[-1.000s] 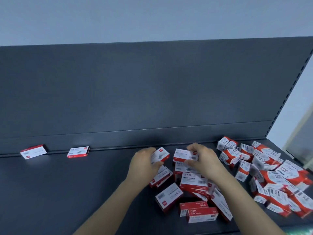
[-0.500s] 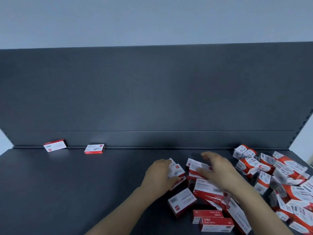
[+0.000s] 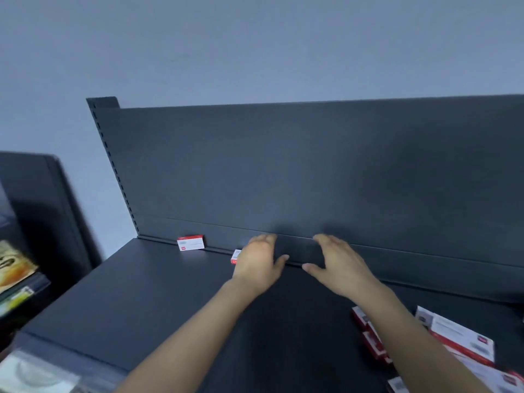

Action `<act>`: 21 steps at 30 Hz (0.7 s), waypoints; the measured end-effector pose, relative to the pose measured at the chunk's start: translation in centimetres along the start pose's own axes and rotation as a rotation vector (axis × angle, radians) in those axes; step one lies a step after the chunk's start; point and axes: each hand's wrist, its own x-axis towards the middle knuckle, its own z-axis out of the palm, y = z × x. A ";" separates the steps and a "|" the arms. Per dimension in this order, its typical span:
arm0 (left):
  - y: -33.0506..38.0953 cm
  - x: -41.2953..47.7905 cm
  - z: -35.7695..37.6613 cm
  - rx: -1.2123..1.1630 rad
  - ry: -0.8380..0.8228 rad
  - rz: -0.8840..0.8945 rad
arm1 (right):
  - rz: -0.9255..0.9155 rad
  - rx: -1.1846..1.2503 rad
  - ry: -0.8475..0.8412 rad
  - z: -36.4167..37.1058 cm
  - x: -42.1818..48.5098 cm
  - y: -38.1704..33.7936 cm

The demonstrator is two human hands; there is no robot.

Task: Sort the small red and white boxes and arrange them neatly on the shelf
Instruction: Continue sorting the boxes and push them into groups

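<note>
Reaching toward shelf [image 3: 158, 293] back edge: left hand [image 3: 256, 263], right hand [image 3: 338, 266] spread open, holding nothing visible; second box [image 3: 235, 256] beside left hand, extending row.

The left hand [image 3: 259, 262] covers most of a small red and white box [image 3: 235, 256] at the foot of the shelf's back panel [image 3: 312, 171]; only its left end shows. Whether either hand holds anything cannot be told: both are blurred, the right hand [image 3: 340, 265] too. Right of the back panel's foot, the pile of boxes [image 3: 459, 344] is cut off by the picture's right and bottom edges, and the right forearm hides part of it. Print on every box is unreadable.
</note>
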 end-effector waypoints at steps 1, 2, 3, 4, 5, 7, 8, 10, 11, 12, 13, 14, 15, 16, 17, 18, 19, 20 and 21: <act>-1.8 0.4 -0.6 0.012 0.006 -0.028 | -0.005 -0.008 -0.011 0.8 1.1 -1.2; -3.7 0.7 -1.1 0.020 0.010 -0.052 | -0.007 -0.016 -0.024 1.6 2.2 -2.5; -5.7 1.1 -1.6 0.030 0.011 -0.075 | -0.006 -0.022 -0.038 2.4 3.3 -3.7; -7.8 1.3 -2.1 0.041 0.006 -0.100 | -0.004 -0.027 -0.054 3.3 4.3 -4.9; -9.9 1.6 -2.5 0.052 -0.001 -0.126 | -0.002 -0.030 -0.069 4.3 5.4 -6.0; -14.1 2.1 -3.0 0.076 -0.010 -0.188 | 0.011 -0.037 -0.092 6.4 7.2 -7.8; -15.9 2.4 -3.2 0.085 -0.015 -0.220 | 0.021 -0.040 -0.101 7.4 8.0 -8.6; -18.6 2.9 -3.3 0.083 -0.040 -0.259 | 0.040 -0.049 -0.121 9.2 9.2 -9.8; -19.6 3.2 -3.3 0.081 -0.049 -0.264 | 0.048 -0.057 -0.131 10.0 9.6 -10.3; -20.3 3.6 -3.2 0.082 -0.059 -0.261 | 0.055 -0.066 -0.141 10.8 10.1 -10.7; -20.8 4.0 -3.1 0.085 -0.065 -0.248 | 0.062 -0.076 -0.150 11.5 10.4 -11.1; -21.2 4.3 -2.9 0.091 -0.074 -0.229 | 0.069 -0.089 -0.158 12.0 10.7 -11.3; -21.5 4.6 -2.7 0.096 -0.085 -0.212 | 0.074 -0.104 -0.164 12.5 11.0 -11.5; -21.8 4.8 -2.5 0.101 -0.097 -0.201 | 0.080 -0.122 -0.167 12.8 11.3 -11.6; -22.1 5.0 -2.3 0.108 -0.110 -0.191 | 0.085 -0.138 -0.167 13.1 11.5 -11.6; -22.3 5.2 -2.2 0.114 -0.117 -0.182 | 0.091 -0.151 -0.165 13.3 11.8 -11.7; -22.5 5.5 -2.0 0.116 -0.121 -0.176 | 0.096 -0.161 -0.163 13.5 12.0 -11.7; -22.8 5.7 -1.8 0.117 -0.120 -0.172 | 0.101 -0.171 -0.164 13.6 12.1 -11.7; -23.0 5.9 -1.6 0.117 -0.120 -0.171 | 0.105 -0.181 -0.166 13.8 12.3 -11.7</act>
